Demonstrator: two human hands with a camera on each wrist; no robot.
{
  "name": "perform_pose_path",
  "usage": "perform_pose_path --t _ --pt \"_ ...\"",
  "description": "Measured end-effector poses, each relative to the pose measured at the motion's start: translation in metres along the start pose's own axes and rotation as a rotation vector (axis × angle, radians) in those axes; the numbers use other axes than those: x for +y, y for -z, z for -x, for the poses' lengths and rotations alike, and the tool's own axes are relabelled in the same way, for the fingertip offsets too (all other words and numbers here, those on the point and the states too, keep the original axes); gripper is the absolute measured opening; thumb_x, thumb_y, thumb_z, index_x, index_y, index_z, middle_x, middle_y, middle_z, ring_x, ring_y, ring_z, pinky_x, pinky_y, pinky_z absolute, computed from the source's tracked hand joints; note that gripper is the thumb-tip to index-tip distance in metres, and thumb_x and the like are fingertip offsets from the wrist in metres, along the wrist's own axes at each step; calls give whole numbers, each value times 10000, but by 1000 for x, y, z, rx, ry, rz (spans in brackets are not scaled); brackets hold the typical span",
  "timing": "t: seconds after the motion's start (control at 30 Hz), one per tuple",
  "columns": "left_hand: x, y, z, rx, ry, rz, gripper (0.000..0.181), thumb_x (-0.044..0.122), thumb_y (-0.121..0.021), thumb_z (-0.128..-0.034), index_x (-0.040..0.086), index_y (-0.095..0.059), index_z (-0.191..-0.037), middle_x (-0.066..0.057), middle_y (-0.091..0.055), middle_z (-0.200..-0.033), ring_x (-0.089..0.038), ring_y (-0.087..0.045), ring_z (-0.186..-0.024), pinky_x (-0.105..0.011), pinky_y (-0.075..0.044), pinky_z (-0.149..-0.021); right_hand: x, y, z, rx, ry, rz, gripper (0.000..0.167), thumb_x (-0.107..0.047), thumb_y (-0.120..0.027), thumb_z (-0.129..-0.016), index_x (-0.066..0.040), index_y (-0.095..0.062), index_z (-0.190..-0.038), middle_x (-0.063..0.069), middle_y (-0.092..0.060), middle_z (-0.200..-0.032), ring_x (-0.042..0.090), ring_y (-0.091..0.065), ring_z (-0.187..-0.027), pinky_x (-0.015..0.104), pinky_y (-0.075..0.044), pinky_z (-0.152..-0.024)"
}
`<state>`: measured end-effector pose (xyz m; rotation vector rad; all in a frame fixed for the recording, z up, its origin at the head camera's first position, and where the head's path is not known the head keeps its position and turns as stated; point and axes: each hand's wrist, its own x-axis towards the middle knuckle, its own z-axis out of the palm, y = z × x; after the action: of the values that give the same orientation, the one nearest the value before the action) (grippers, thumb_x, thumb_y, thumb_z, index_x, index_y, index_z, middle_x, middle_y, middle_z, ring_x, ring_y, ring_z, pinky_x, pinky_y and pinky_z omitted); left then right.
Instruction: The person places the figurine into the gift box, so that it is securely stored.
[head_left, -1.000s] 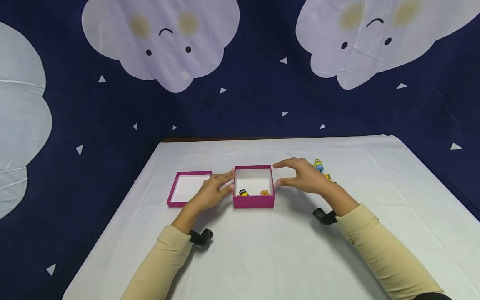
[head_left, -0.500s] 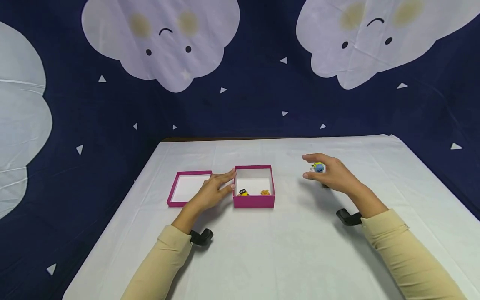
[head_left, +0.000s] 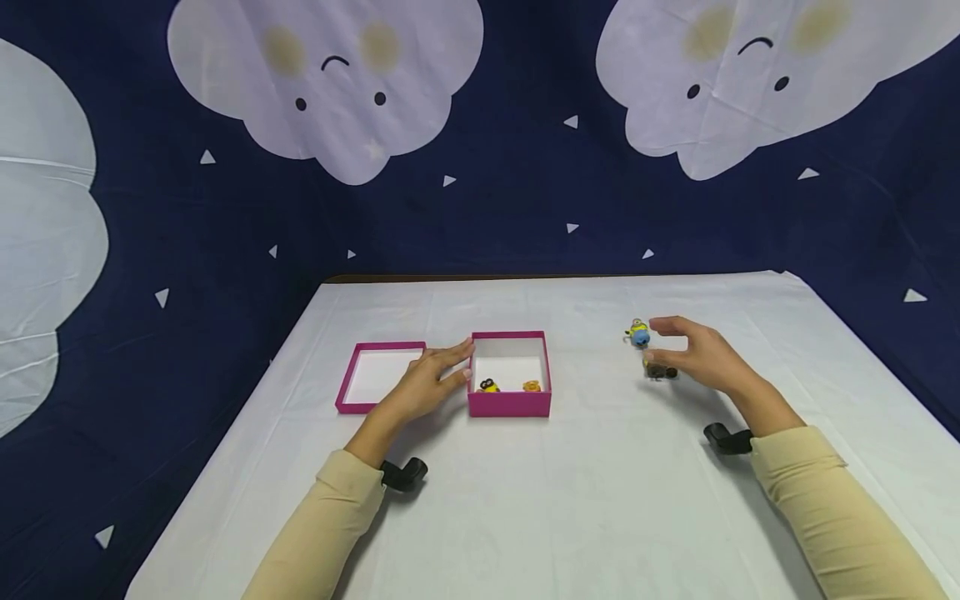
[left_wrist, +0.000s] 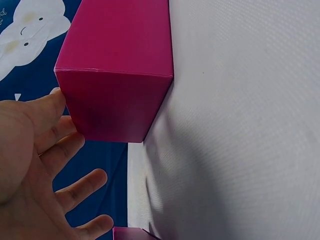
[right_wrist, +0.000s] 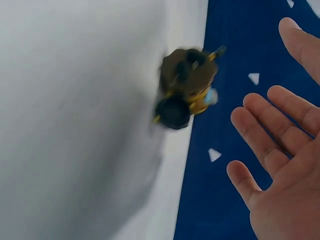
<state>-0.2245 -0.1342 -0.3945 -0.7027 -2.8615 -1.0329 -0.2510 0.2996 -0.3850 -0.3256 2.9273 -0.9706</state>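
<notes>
Fingers of my left hand (head_left: 425,386) touch the left side of a magenta box (head_left: 509,405), its outer wall (left_wrist: 110,105) large in the left wrist view. Inside the box lie a yellow figure with black goggles (head_left: 489,386) and a small orange-yellow item (head_left: 532,386). My right hand (head_left: 708,357), fingers apart and holding nothing, hovers beside a dark-and-yellow figure (head_left: 661,370), partly hidden by the thumb. Just behind that one is a yellow-and-blue figure (head_left: 639,334). In the right wrist view the dark figure (right_wrist: 187,75) looks blurred, away from the fingers.
The shallow magenta-rimmed lid (head_left: 351,377) lies left of the box, partly behind my left hand. A white cloth (head_left: 570,517) covers the table, and a dark blue curtain with clouds (head_left: 510,225) hangs behind it.
My right hand has moved right, away from the box and past the two figures outside it, uncovering them more. The left hand and the box have kept their places.
</notes>
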Motion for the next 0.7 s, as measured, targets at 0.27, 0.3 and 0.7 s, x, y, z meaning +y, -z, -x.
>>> perform_pose_path --t 0.27,0.3,0.7 --pt "0 0 0 -1 -3 -2 477 275 -536 -961 121 -445 -1404 -6 -391 -1499 -320 -393 -1346 -591 -180 -1140 16 0 3 -69 -49 -55 726 -485 -654 -843 -89 -412 -1401 246 -437 -1421 466 -312 -1347 620 -334 -991" --pt "1 0 0 1 -5 -2 476 274 -536 -961 123 -444 -1404 -5 -392 -1498 -319 -395 -1345 -586 -184 -1142 17 0 3 -74 -47 -58 727 -483 -653 -845 -80 -413 -1400 250 -437 -1420 468 -317 -1343 618 -335 -992" --pt "0 0 0 -1 -7 9 476 261 -542 -959 116 -447 -1402 -26 -398 -1496 -342 -387 -1352 -581 -155 -1156 36 -5 2 -110 -5 -57 656 -409 -657 -865 -26 -463 -1361 244 -495 -1371 457 -346 -1330 620 -278 -1041"
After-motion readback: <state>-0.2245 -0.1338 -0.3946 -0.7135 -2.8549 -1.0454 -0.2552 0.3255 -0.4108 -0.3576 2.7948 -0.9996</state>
